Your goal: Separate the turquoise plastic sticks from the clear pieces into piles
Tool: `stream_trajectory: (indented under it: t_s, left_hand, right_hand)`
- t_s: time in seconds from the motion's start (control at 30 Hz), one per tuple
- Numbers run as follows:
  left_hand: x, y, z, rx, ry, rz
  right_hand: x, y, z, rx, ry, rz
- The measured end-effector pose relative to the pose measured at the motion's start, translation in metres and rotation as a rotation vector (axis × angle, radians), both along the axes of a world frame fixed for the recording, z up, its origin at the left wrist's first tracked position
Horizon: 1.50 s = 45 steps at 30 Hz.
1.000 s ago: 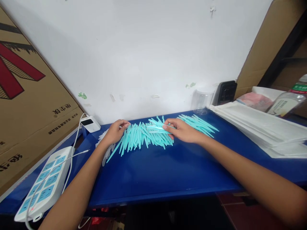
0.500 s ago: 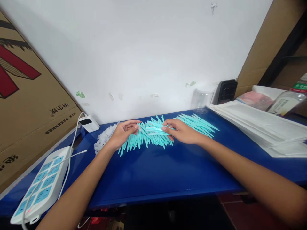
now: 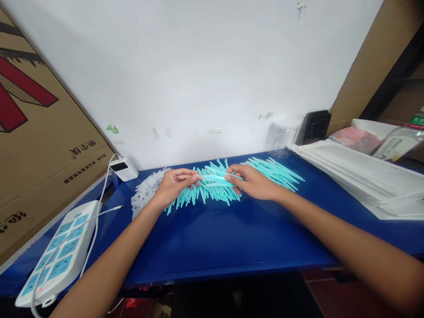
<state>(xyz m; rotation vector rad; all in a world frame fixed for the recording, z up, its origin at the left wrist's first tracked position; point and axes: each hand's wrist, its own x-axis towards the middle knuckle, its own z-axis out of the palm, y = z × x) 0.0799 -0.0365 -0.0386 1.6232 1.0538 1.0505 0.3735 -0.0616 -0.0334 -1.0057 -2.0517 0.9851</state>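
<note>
Several slim turquoise plastic sticks [image 3: 217,177], shaped like eyebrow razors, are bundled in my right hand [image 3: 250,181], its thumb pressed across them. My left hand [image 3: 179,184] is closed in a pinch at the pale left end of one of these sticks; its fingers hide what exactly sits there. Beneath both hands spreads a heap of similar turquoise sticks [image 3: 212,194]. Just behind my left hand lies a pile of small translucent whitish pieces [image 3: 144,190]. Right of my right hand, more turquoise sticks [image 3: 273,171] lie roughly side by side.
The blue table [image 3: 225,238] meets a white wall. A power strip [image 3: 59,251] with cables and a small white device [image 3: 124,169] are on the left, beside a large carton [image 3: 43,132]. At right stand a clear jar [image 3: 281,139], white flat packs [image 3: 364,176] and a bottle [image 3: 400,141].
My left hand has moved right and closed its fingers on the left end of a stick in my right hand. My right hand has stayed almost in place.
</note>
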Motion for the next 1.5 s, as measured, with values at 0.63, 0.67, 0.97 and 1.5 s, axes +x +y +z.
stream_trajectory:
  t_s: [0.63,0.67,0.97,1.5]
  left_hand:
    - [0.017,-0.01,-0.011,-0.18,-0.047,-0.046]
    - [0.017,-0.011,-0.01,-0.17,-0.037,-0.044]
    - [-0.056,0.019,0.025,0.555,0.85,0.441]
    - [-0.111,0.069,-0.017,0.337,1.231,0.219]
  right_hand:
    - [-0.011,-0.011,-0.002,-0.04,0.017,0.039]
    - [-0.011,-0.011,-0.002,-0.041,0.02,0.037]
    - [-0.004,0.001,-0.003,0.07,0.041,-0.126]
    - [-0.001,0.007,-0.006,0.129,-0.014,-0.17]
